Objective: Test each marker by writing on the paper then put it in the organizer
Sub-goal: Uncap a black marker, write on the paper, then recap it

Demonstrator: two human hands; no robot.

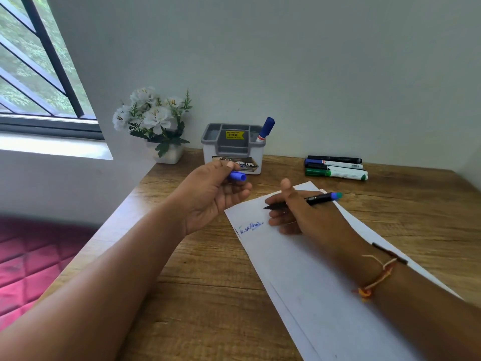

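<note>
My right hand [299, 212] grips a black marker with a blue end [321, 198], its tip pointing left just above the white paper [312, 282]. Blue writing [251, 227] sits near the paper's left edge. My left hand [213, 194] is raised over the desk and pinches a blue cap [238, 176]. Behind it stands the grey-and-white organizer [233, 147], with one blue-capped marker [265, 130] upright in its right compartment. A group of several markers [335, 168], black, blue and green, lies on the desk at the back right.
A white pot of white artificial flowers [156, 123] stands left of the organizer by the wall. The wooden desk [208, 295] ends at its left edge above a red quilted surface [28, 261]. A barred window [39, 74] is at upper left.
</note>
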